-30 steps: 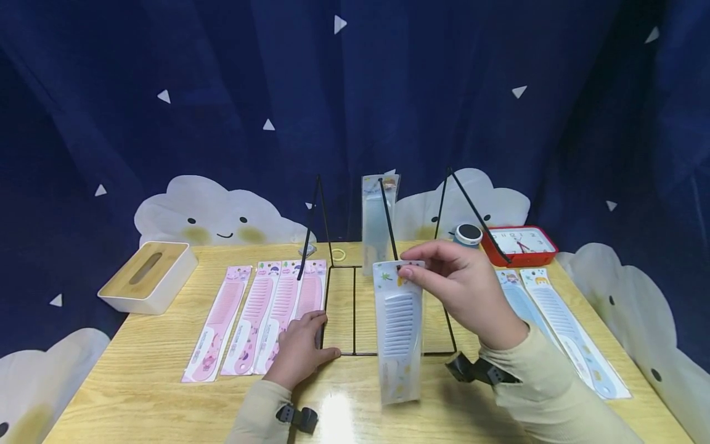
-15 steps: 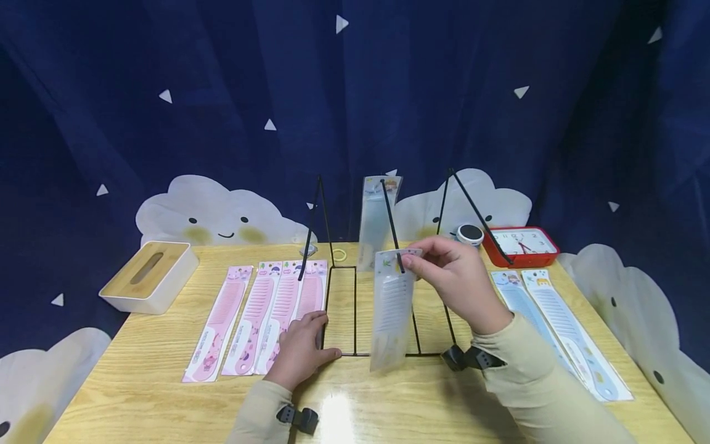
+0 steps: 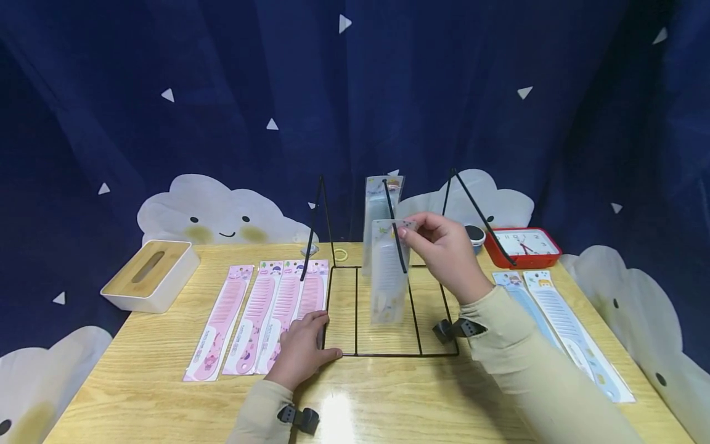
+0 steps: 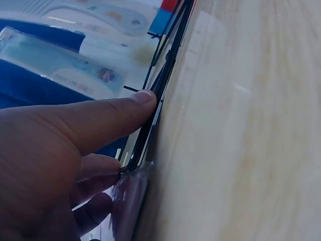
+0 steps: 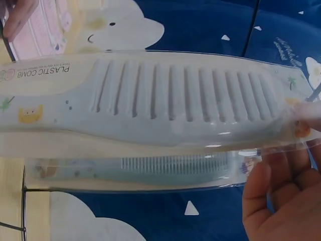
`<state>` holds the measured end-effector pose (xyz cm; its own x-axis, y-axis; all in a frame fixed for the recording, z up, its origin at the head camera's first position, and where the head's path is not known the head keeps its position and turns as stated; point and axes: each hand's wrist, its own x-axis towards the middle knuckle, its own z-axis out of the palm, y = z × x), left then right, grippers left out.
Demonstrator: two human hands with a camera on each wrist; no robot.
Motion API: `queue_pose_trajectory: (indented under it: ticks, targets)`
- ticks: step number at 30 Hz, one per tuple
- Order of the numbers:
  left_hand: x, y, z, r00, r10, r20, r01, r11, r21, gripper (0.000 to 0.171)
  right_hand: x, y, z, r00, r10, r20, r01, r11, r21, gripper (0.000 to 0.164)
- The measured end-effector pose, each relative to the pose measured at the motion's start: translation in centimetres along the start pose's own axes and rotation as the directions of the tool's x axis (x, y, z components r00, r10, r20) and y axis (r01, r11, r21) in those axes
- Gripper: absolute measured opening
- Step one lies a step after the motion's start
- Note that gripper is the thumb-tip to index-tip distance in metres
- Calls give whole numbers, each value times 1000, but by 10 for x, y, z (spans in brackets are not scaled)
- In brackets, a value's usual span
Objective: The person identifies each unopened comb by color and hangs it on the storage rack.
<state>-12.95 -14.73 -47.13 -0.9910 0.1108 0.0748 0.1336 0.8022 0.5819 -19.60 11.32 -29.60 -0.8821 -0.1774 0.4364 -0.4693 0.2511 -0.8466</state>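
My right hand (image 3: 446,250) pinches the top of a packaged pale blue comb (image 3: 386,277) between thumb and fingers. It hangs upright around the middle prong of a black wire display rack (image 3: 388,355), the prong passing through at its top edge. Behind it, another packaged blue comb (image 3: 373,213) hangs farther up the same prong. Seen from the right wrist, the held comb (image 5: 185,95) has wide teeth in clear wrapping. My left hand (image 3: 302,348) holds the rack's front left corner, its thumb (image 4: 128,108) on the base wire and its fingers round the side.
Several packaged pink combs (image 3: 222,314) lie left of the rack, and two packaged blue combs (image 3: 571,327) lie to the right. A tissue box (image 3: 150,277) stands far left. A red clock (image 3: 524,246) and a round-topped blue item (image 3: 476,237) stand at the back right.
My right hand has moved up and away from me with the packaged comb, bringing its top from the prong's tip farther along the prong. The left hand stays at the rack corner.
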Motion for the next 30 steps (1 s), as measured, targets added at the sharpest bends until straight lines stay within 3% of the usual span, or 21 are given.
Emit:
queue_pose_trajectory:
  ticks: [17, 23, 30]
  targets:
    - [1, -1, 2, 1000, -2, 9, 2, 1000, 4, 76, 39, 14, 9, 998, 35, -51, -35, 999, -1, 14]
    - [1, -1, 2, 1000, 0, 5, 0, 1000, 5, 76, 40, 19, 10, 997, 55, -55, -55, 998, 6, 12]
    - [1, -1, 1, 1000, 2, -2, -2, 1000, 6, 76, 30, 39, 2, 992, 118, -52, -119, 993, -15, 25]
